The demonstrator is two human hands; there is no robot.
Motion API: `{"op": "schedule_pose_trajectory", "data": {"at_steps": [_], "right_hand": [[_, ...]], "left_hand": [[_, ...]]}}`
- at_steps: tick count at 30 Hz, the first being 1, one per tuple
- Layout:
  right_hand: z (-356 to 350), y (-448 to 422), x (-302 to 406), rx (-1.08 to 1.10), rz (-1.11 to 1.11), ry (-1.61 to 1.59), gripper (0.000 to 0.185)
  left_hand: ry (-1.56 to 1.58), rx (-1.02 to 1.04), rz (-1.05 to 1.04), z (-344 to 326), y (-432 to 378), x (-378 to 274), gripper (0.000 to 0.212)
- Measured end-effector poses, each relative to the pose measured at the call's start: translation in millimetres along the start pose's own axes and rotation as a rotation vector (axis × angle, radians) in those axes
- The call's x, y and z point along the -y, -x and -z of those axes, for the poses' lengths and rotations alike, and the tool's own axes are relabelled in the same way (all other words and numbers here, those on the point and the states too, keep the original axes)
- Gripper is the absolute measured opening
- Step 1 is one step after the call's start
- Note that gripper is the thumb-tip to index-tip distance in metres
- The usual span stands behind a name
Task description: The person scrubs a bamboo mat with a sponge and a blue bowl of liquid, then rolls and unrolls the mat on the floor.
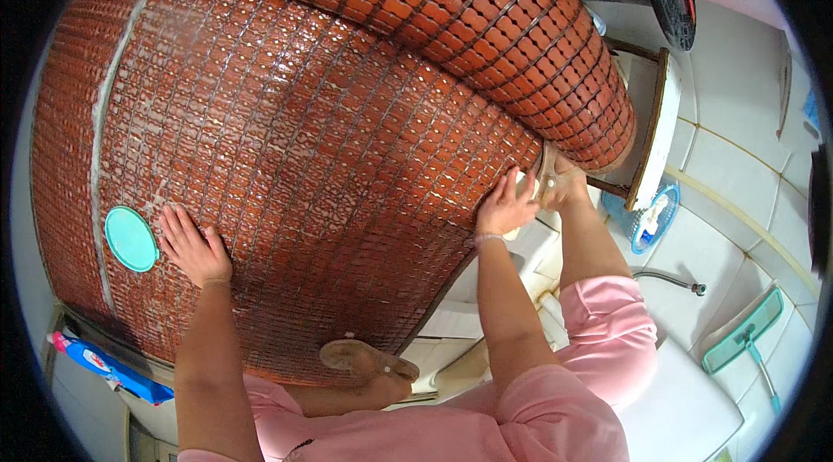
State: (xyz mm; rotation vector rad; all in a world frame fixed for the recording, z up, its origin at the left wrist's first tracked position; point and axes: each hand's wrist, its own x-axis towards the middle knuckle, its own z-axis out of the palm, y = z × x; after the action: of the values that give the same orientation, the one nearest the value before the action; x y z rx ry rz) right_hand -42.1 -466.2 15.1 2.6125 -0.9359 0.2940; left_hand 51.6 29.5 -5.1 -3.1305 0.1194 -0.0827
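Observation:
A wet reddish-brown tile mat (312,136) strung on dark cords spreads before me, its far part rolled into a thick roll (468,13). My left hand (195,250) lies flat on the mat with fingers apart, just right of a turquoise round lid (132,239). At the mat's right edge, my right hand (507,205) has its fingers over a pale cream object (526,185), partly hidden beneath them. Beside that hand is my sandalled foot (567,182); the other sandalled foot (374,374) rests at the mat's near edge.
Right of the roll stands a white-topped stand (660,130), with a blue mesh basket (656,218) below it. A metal hose (673,278) and a green flat-headed cleaning tool (745,332) are on the right. A blue packet (110,367) lies at lower left.

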Motion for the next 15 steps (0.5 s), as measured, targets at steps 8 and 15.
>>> {"op": "schedule_pose_trajectory", "data": {"at_steps": [8,15], "right_hand": [[57,-28,229,0.081,0.353,-0.536,0.033],[-21,6,29,0.078,0.015,-0.209,0.032]], "left_hand": [[0.016,0.010,-0.001,-3,-2,2,0.063],[0.009,0.022,-0.006,-2,0,9,0.063]]}}
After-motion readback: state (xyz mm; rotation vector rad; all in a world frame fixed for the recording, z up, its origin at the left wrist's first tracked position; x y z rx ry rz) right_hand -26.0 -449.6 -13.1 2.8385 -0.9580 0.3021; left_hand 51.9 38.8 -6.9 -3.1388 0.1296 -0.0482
